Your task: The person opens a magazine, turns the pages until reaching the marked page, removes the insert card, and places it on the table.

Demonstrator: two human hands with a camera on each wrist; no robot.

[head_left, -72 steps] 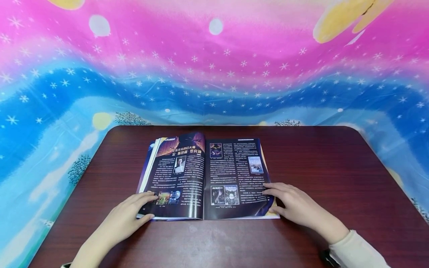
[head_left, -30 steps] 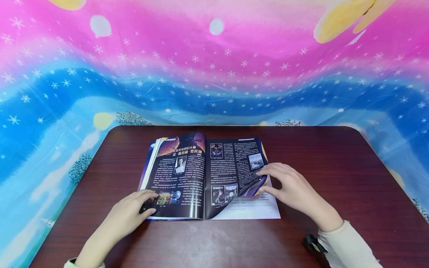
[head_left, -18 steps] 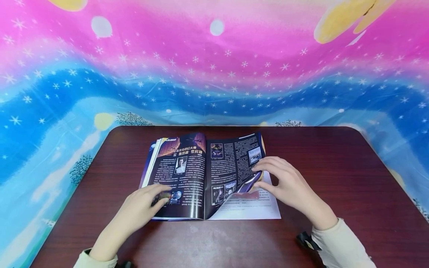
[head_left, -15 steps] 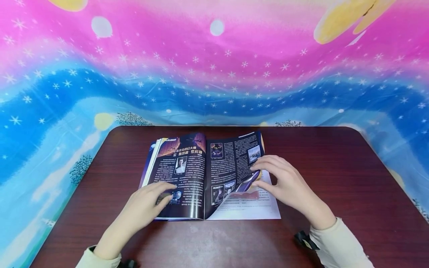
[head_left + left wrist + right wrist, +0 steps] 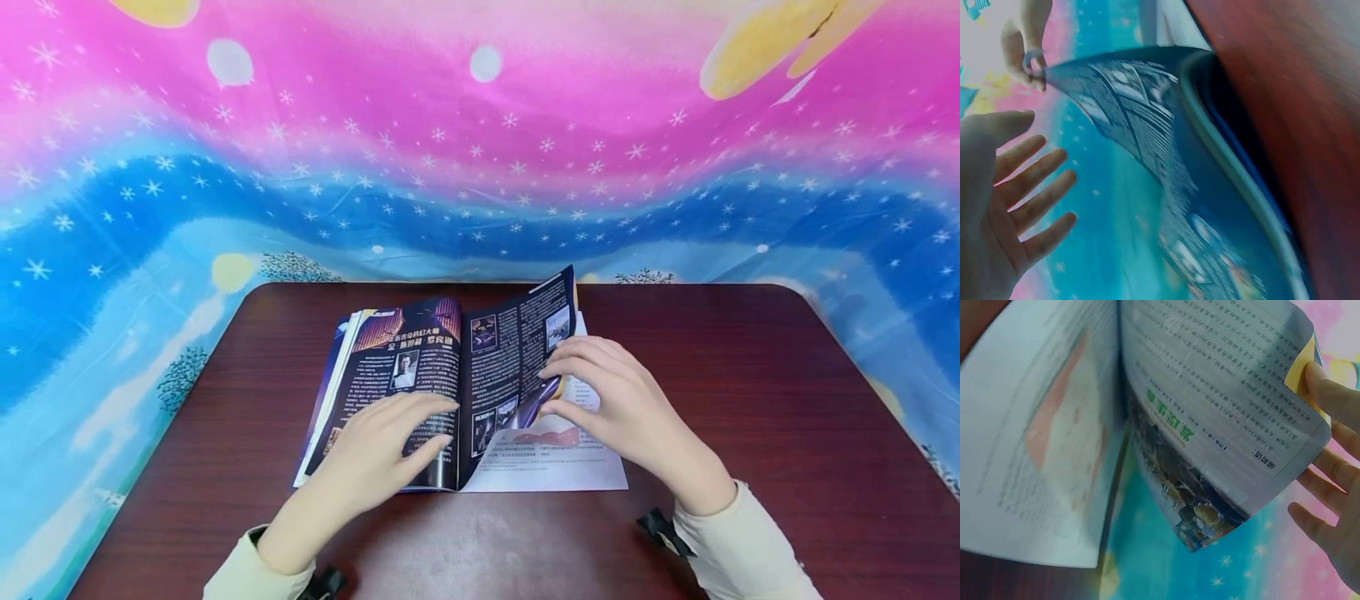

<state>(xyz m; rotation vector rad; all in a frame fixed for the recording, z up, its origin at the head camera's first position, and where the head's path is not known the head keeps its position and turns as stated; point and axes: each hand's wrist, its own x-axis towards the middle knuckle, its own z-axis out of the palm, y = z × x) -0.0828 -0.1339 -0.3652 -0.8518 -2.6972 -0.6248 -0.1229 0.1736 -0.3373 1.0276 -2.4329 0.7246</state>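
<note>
An open magazine point(image 5: 431, 375) lies on the table, its left page dark with pale print and a small portrait photo. My right hand point(image 5: 622, 408) pinches the lower outer corner of the right-hand page point(image 5: 495, 342) between thumb and fingers; that page curls up towards the spine. Under it shows a white printed page point(image 5: 555, 471). Over the lower left page is my left hand point(image 5: 375, 454), fingers extended and thumb apart, holding nothing. In the left wrist view, the left hand point(image 5: 1022, 187) is spread beside the raised page. The right wrist view shows the page's white back point(image 5: 1222, 394).
The dark red-brown table point(image 5: 750, 400) extends around the magazine on all sides. Behind it hangs a pink and blue cloth point(image 5: 450, 150) with snowflakes. Pale sleeves point(image 5: 738, 542) with black straps lie at both wrists.
My right hand has taken hold of the page corner and lifted it leftward, uncovering the white page. The left hand has left the magazine's left edge and moved right, towards the spine.
</note>
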